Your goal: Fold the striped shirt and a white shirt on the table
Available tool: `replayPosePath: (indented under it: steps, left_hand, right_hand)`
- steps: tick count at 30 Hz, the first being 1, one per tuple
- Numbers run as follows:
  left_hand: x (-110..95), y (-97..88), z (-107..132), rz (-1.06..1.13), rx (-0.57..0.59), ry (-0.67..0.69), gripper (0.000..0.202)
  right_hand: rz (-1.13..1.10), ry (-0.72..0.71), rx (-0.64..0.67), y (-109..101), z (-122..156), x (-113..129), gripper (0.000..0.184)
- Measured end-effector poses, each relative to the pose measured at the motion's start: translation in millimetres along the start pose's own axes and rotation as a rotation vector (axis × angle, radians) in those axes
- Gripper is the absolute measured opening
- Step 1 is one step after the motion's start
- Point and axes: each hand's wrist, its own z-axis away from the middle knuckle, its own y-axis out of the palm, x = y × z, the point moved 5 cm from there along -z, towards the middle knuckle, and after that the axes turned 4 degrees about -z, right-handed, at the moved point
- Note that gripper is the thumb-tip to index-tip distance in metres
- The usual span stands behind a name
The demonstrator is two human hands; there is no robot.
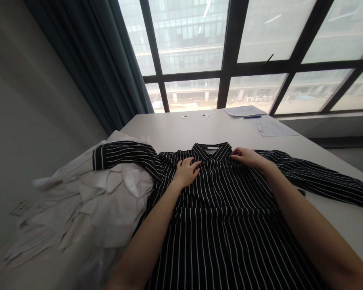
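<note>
Shirt: a black long-sleeved cloth shirt with thin white stripes [224, 209] lies flat, front up, on the pale grey rectangular table [181, 129].
Long axis: the body runs from the near table edge away to the collar [211, 150]; the 2 sleeves spread sideways.
Left hand [186, 171]: open, palm down, fingers spread on the shirt's chest, just left of the collar.
Right hand [248, 158]: on the shoulder just right of the collar, fingers curled onto the cloth; I cannot tell whether they pinch it.
Nearer hand: the right fingertips touch the collar's edge; the left hand sits slightly nearer the person.
Left sleeve [124, 155]: draped over a crumpled heap of white garments [103, 201].
Right sleeve [326, 179]: stretched out toward the table's right edge.
Far end: loose white paper sheets [245, 110] and a blue pen [252, 117], well apart from the shirt.
</note>
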Motion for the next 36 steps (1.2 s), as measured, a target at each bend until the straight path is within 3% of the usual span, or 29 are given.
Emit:
replayPosePath:
  steps: [6, 12, 17, 21, 24, 30, 36]
  left_hand:
    - [-3, -6.5, -5, 0.020, 0.024, -0.032, 0.037]
    - [10, -15.5, -43, 0.074, -0.017, -0.169, 0.031]
    - [36, -1.9, -72, 0.158, -0.035, -0.287, 0.041]
    - [49, 6.5, -85, 0.272, -0.066, -0.319, 0.048]
    - [53, 2.9, -92, 0.345, -0.113, -0.337, 0.049]
    - [57, -14.1, -95, 0.360, -0.256, -0.419, 0.022]
    - [55, -7.5, -78, 0.274, -0.335, -0.463, 0.027]
  right_hand:
    - [-0.018, 0.045, -0.187, -7, -32, -1, 0.056]
    - [-0.106, 0.051, -0.147, 6, -63, -1, 0.066]
    - [-0.196, -0.048, -0.175, 2, -71, 5, 0.037]
    - [-0.251, -0.147, -0.288, -9, -69, 13, 0.017]
    - [-0.269, -0.213, -0.416, -18, -63, 18, 0.015]
    - [-0.253, -0.256, -0.629, -18, -52, 16, 0.015]
    - [-0.208, -0.350, -0.552, 8, -41, 7, 0.018]
